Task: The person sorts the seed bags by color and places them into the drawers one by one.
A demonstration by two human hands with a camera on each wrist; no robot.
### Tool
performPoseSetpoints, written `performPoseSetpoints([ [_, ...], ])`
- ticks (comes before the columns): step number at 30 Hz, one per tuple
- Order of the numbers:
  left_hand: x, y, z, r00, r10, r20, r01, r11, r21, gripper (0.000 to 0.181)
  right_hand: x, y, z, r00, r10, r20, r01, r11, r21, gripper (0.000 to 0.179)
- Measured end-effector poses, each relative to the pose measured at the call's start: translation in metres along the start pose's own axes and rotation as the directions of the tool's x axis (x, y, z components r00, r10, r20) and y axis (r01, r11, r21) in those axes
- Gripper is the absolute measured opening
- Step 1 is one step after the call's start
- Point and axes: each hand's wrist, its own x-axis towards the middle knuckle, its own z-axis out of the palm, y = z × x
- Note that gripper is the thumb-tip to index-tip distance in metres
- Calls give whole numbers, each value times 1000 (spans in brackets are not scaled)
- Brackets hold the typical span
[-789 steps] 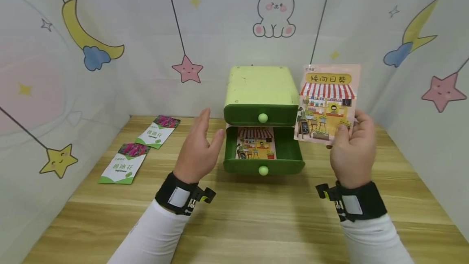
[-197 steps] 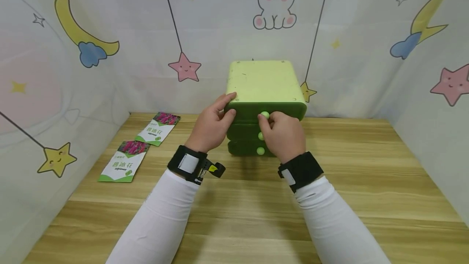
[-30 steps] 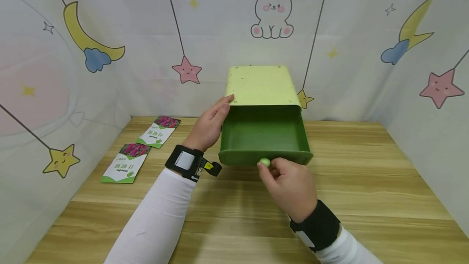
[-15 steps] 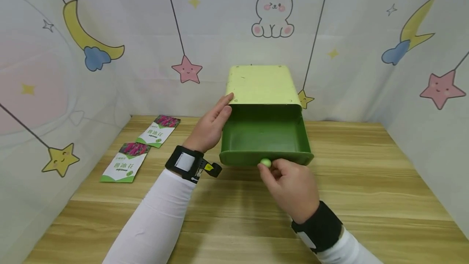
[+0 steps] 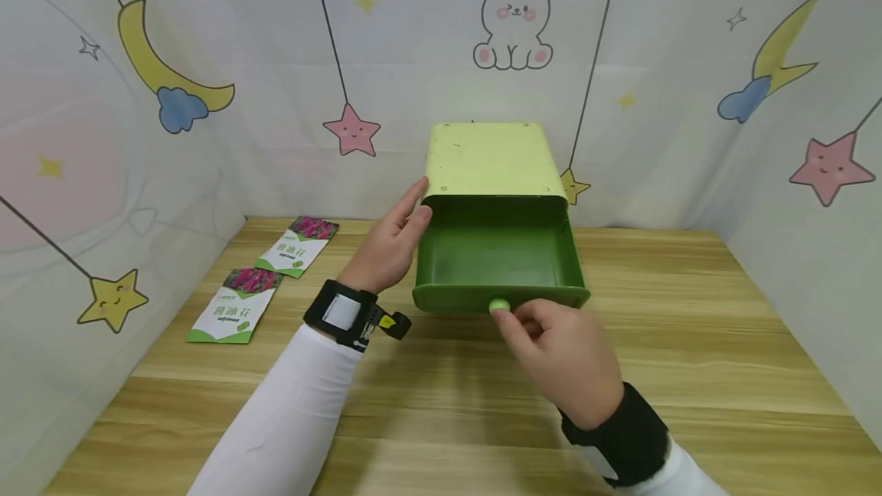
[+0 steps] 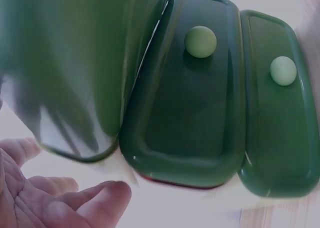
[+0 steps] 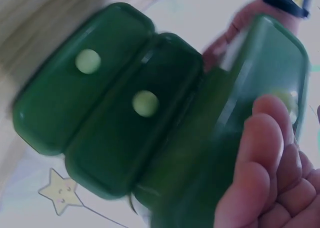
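Note:
In the head view a green drawer cabinet (image 5: 491, 159) with a pale top stands at the back of the table. Its top drawer (image 5: 492, 247) is pulled out, and nothing lies in it. My left hand (image 5: 386, 247) is beside the cabinet's left side, fingers extended. In the left wrist view its fingers (image 6: 107, 208) show a gap to the drawer. My right hand (image 5: 568, 358) is at the drawer's round knob (image 5: 499, 305), its thumb tip overlapping the knob and its fingers loosely bent. Motion blurs this hand. The right wrist view shows fingertips (image 7: 270, 105) partly covering the knob.
Two seed packets (image 5: 296, 247) with pink flowers lie at the table's left, slightly overlapping. Two lower drawers, the middle one (image 6: 185, 103) and the bottom one (image 6: 280, 123), are closed. A printed curtain (image 5: 276, 83) surrounds the wooden table (image 5: 441, 419).
Earlier a sunflower packet was in my right hand; it is out of sight now. The top drawer has come out. Just now both hands shift slightly outward, the right thumb sliding across the knob.

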Motion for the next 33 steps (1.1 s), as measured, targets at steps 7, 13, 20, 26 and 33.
performPoseSetpoints([
  [7, -13, -3, -9, 999, -39, -32, 40, 998, 49, 50, 0, -1, -35, 998, 7, -61, -2, 996, 90, 18],
  [13, -26, -7, -18, 994, -75, -75, 85, 987, 136, 50, 6, 18, -56, 966, 8, -258, 13, 997, 82, 16],
  [20, -41, -17, -27, 986, -84, -144, 116, 964, 237, 51, 15, 54, -65, 936, 82, -342, -99, 995, -33, 22],
  [26, -53, -33, -33, 971, -104, -216, 178, 915, 362, 55, 19, 75, -66, 958, 129, -258, -156, 984, -87, 30],
  [33, -65, -63, -44, 951, -138, -277, 261, 836, 482, 65, 22, 91, -65, 972, 151, -179, -172, 979, -112, 39],
])
